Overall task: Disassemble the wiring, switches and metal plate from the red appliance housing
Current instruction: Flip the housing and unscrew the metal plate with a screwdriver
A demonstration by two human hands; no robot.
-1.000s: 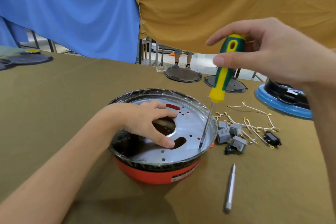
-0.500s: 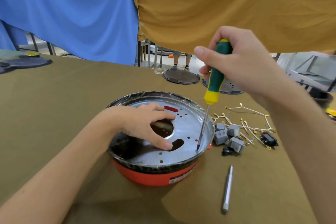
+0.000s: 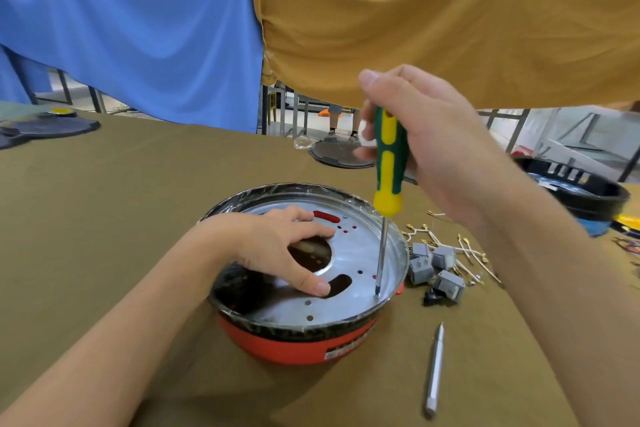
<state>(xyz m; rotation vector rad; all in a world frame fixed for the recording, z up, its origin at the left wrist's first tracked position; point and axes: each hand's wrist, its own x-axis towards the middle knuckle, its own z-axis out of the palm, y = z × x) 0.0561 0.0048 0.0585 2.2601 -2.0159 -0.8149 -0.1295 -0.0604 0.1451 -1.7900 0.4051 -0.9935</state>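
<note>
My left hand (image 3: 277,246) presses flat on the metal plate (image 3: 349,274) in the red housing (image 3: 294,347), near centre; my right hand (image 3: 422,146) grips the screwdriver (image 3: 389,163), tip on a plate screw. Next: steady turning. Switches (image 3: 434,270) and wires (image 3: 460,246) lie right.

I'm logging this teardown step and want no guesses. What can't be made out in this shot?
All from the head view:
- Screw head under the screwdriver tip: too small to tell its type or how far it is out.
- Label on the red housing: blurred, unreadable.
- Top of the screwdriver handle: covered by the right hand.
- Part of the metal plate: hidden under the left hand.
</note>
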